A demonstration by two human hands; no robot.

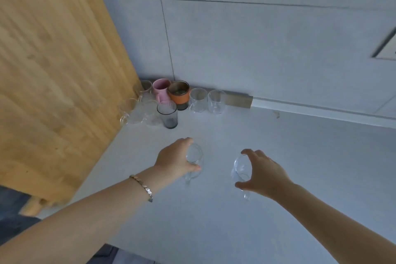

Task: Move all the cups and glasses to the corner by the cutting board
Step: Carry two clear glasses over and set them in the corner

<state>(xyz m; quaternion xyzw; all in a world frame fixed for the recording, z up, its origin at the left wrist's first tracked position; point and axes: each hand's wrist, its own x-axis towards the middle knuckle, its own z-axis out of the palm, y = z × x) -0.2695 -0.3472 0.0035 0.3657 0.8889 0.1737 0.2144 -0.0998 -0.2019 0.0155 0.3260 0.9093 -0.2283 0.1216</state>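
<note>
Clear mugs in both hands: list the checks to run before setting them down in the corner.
1. Left hand grips left clear mug: ok.
2. Right hand grips right clear mug: ok.
3. Bare countertop free right of the grey ribbed glass: ok.
4. Mugs lifted off the countertop: cannot tell.
5. Clear glasses beside the cutting board upright: blurred, cannot tell.

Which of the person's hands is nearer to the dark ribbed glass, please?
Left. The left hand is just in front of the dark ribbed glass; the right hand is farther off to its right.
</note>
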